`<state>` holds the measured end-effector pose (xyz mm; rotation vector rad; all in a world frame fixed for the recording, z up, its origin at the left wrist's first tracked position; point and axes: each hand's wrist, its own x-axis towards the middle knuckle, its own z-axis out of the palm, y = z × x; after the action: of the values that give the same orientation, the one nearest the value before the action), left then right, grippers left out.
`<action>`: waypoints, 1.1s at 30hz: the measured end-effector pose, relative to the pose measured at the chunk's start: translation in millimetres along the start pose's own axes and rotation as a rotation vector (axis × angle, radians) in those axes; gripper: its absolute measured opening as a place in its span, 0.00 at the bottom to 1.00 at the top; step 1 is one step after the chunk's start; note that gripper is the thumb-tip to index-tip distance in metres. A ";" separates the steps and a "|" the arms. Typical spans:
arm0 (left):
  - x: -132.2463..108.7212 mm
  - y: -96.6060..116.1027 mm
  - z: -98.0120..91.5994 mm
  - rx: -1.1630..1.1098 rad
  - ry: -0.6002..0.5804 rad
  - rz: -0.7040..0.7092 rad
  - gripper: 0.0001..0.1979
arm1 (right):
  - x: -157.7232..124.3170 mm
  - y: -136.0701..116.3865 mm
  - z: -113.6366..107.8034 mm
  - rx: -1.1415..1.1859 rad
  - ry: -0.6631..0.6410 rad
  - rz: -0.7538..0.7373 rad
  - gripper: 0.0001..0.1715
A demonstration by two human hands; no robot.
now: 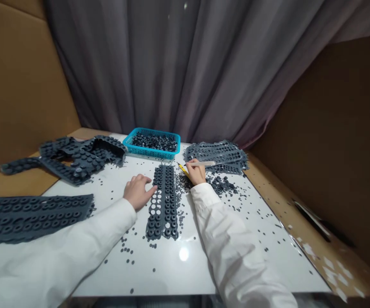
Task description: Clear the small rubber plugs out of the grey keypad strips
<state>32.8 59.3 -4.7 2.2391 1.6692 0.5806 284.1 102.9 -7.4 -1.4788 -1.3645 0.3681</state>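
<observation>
A dark grey rubber strip [163, 188] with rows of raised rings lies lengthwise in front of me. Several of its places in the left rows are white holes. At its left edge rests my left hand [138, 191], fingers apart, thumb reaching onto the strip. Right of the strip, my right hand [196, 172] is closed around a slim white pen-like tool [206, 163]. A yellow tool with a dark pointed tip [183, 170] also shows at that hand, partly hidden by it; whether it is gripped too is unclear. Small dark rubber bits [180, 201] lie beside the strip.
A blue basket [129, 148] of dark rubber pieces stands at the back. Perforated sheets [215, 155] are stacked back right. Uncut-looking strips lie heaped [82, 156] at left, another strip [34, 216] nearer. Dark discs dot the white board [172, 273]; cardboard walls [332, 128] flank it.
</observation>
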 end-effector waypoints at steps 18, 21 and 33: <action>60.5 71.6 -45.8 -0.629 0.175 -0.125 0.17 | -5.6 -28.5 -35.8 0.506 -0.261 0.188 0.22; 51.8 92.6 -62.3 -0.650 0.372 0.015 0.17 | -1.0 -56.2 -51.1 0.592 -0.338 0.175 0.21; 12.4 133.0 -52.2 -0.285 0.276 0.772 0.44 | -25.3 -126.9 -75.0 0.902 -0.602 0.078 0.30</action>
<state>122.7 32.4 103.6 2.6071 0.6754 1.2541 266.3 21.7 117.0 -0.6692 -1.3011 1.3577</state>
